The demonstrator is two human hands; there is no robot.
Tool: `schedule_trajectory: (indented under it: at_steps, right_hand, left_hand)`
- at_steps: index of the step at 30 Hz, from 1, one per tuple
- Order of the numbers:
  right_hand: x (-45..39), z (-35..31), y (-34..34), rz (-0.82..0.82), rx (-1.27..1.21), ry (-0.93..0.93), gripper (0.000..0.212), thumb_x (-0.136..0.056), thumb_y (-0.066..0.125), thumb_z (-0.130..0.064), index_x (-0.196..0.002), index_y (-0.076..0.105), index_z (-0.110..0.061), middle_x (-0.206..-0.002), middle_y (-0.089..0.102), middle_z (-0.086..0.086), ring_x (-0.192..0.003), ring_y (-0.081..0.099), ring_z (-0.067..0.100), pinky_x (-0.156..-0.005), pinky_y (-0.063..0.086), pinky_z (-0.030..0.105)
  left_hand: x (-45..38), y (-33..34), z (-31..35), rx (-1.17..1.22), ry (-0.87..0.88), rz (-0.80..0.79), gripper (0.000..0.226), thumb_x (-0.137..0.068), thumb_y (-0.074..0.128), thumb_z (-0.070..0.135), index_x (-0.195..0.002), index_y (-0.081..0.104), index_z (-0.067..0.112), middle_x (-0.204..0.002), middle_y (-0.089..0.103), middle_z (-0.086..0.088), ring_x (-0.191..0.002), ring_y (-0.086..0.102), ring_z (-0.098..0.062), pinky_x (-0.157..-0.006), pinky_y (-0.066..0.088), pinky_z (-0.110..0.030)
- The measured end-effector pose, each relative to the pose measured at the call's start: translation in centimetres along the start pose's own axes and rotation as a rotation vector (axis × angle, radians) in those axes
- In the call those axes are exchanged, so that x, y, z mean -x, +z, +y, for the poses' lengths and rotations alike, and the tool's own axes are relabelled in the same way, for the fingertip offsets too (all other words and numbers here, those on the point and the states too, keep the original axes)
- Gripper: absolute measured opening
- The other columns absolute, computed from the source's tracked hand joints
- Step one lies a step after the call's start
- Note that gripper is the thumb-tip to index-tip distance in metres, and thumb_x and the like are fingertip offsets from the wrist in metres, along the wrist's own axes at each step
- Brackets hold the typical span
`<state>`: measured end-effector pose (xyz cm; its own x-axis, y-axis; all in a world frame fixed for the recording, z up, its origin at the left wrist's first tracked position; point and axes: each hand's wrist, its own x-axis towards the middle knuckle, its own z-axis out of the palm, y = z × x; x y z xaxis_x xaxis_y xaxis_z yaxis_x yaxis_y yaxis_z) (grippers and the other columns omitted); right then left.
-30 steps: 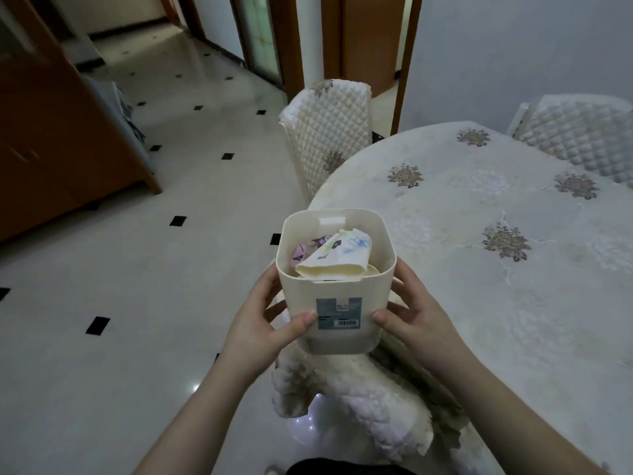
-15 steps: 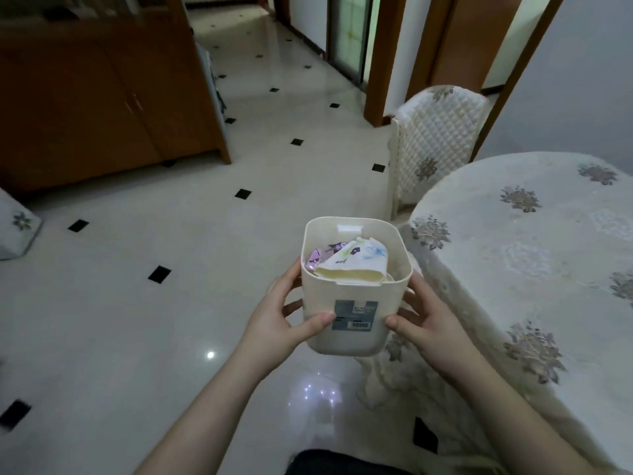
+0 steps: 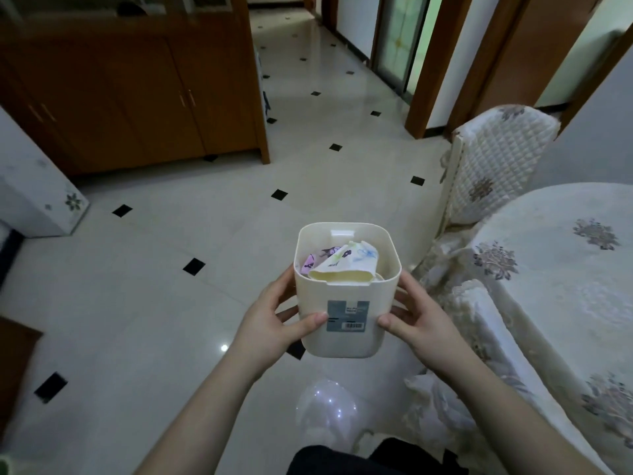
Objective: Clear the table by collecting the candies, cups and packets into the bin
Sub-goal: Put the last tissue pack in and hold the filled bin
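Note:
I hold a small cream plastic bin (image 3: 346,337) in the air over the floor, to the left of the table. My left hand (image 3: 274,320) grips its left side and my right hand (image 3: 418,320) grips its right side, thumbs on the front wall beside a grey label. Inside lie a crushed paper cup with a flower print (image 3: 346,265) and a pink and purple packet (image 3: 310,264) behind it. What lies underneath them is hidden.
The round table with a cream flowered cloth (image 3: 565,286) is at the right. A quilted chair (image 3: 493,169) stands behind it. A brown wooden cabinet (image 3: 130,84) fills the upper left, a white appliance (image 3: 30,186) the left edge. Glossy tiled floor lies ahead.
The view has swung left, away from the table. The bin, still held in both hands, has moved off the table edge and now hangs over the floor.

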<state>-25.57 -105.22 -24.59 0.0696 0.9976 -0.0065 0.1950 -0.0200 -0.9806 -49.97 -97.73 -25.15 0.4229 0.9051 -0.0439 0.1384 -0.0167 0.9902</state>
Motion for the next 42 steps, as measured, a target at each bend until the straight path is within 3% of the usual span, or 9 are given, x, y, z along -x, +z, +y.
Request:
schedule_trajectory:
  at_steps: [7, 14, 17, 21, 26, 33, 39, 42]
  right_hand:
    - [-4.7, 0.4, -0.6, -0.014, 0.026, -0.007, 0.086, -0.075, 0.077, -0.044, -0.145, 0.028, -0.039, -0.146, 0.044, -0.009, -0.133, 0.043, 0.013, -0.105, 0.042, 0.046]
    - [-10.9, 1.6, -2.6, 0.018, 0.035, -0.028, 0.089, -0.076, 0.078, -0.032, -0.147, 0.024, -0.039, -0.147, 0.04, -0.016, -0.134, 0.04, 0.006, -0.104, 0.044, 0.03]
    - [-14.1, 1.7, -3.8, 0.016, 0.014, -0.029, 0.089, -0.078, 0.077, -0.021, -0.147, 0.024, -0.039, -0.147, 0.04, -0.017, -0.134, 0.04, 0.006, -0.103, 0.044, 0.027]
    - [-18.2, 1.7, -5.2, 0.012, 0.022, -0.02, 0.089, -0.077, 0.077, -0.028, -0.145, 0.022, -0.046, -0.144, 0.04, -0.027, -0.133, 0.039, 0.0, -0.099, 0.043, 0.018]
    - [-22.6, 1.5, -6.1, 0.026, 0.038, 0.0, 0.091, -0.072, 0.077, -0.044, -0.144, 0.021, -0.049, -0.144, 0.04, -0.026, -0.131, 0.04, -0.001, -0.102, 0.043, 0.021]
    - [-28.1, 1.8, -8.6, 0.11, 0.065, 0.013, 0.095, -0.07, 0.077, -0.046, -0.147, 0.023, -0.039, -0.147, 0.039, -0.017, -0.131, 0.041, 0.0, -0.105, 0.044, 0.033]
    - [-34.3, 2.4, -10.3, 0.248, 0.074, -0.013, 0.09, -0.068, 0.079, -0.046, -0.141, 0.027, -0.049, -0.145, 0.042, -0.018, -0.13, 0.044, 0.004, -0.104, 0.044, 0.033]
    - [-37.7, 2.7, -11.4, 0.322, 0.058, -0.007, 0.091, -0.068, 0.081, -0.039, -0.143, 0.029, -0.042, -0.146, 0.042, -0.012, -0.13, 0.045, 0.005, -0.105, 0.043, 0.034]
  left_hand:
    - [-4.9, -1.4, -0.1, -0.028, -0.012, -0.062, 0.078, -0.074, 0.086, 0.036, -0.142, 0.049, 0.044, -0.141, 0.059, 0.019, -0.133, 0.051, -0.003, -0.105, 0.05, -0.041]
    - [-12.7, -2.2, -0.5, -0.1, -0.002, -0.091, 0.085, -0.07, 0.087, 0.039, -0.144, 0.045, 0.045, -0.143, 0.055, 0.024, -0.132, 0.051, 0.001, -0.097, 0.049, -0.014]
    - [-16.2, -2.4, 0.0, -0.12, 0.001, -0.088, 0.088, -0.07, 0.087, 0.036, -0.147, 0.043, 0.044, -0.143, 0.054, 0.026, -0.13, 0.052, 0.003, -0.095, 0.048, -0.012]
    - [-20.5, -2.6, 0.6, -0.156, 0.008, -0.066, 0.088, -0.068, 0.088, 0.038, -0.145, 0.046, 0.046, -0.14, 0.056, 0.028, -0.126, 0.055, 0.005, -0.094, 0.049, -0.012]
    - [-24.6, -2.2, 0.5, -0.117, 0.009, -0.041, 0.08, -0.067, 0.088, 0.034, -0.138, 0.052, 0.049, -0.136, 0.06, 0.028, -0.124, 0.057, 0.005, -0.091, 0.05, -0.012]
    - [-32.0, -1.9, 0.6, -0.11, 0.035, -0.112, 0.077, -0.067, 0.088, 0.033, -0.135, 0.054, 0.049, -0.136, 0.061, 0.023, -0.127, 0.057, -0.002, -0.094, 0.051, -0.016]
    - [-40.8, -2.3, 0.4, -0.135, 0.087, -0.151, 0.079, -0.062, 0.088, 0.043, -0.13, 0.051, 0.061, -0.132, 0.06, 0.033, -0.121, 0.057, 0.008, -0.087, 0.049, -0.007]
    - [-46.1, -2.3, 0.9, -0.14, 0.113, -0.214, 0.08, -0.062, 0.087, 0.046, -0.129, 0.048, 0.066, -0.131, 0.059, 0.036, -0.12, 0.056, 0.012, -0.086, 0.048, -0.005]
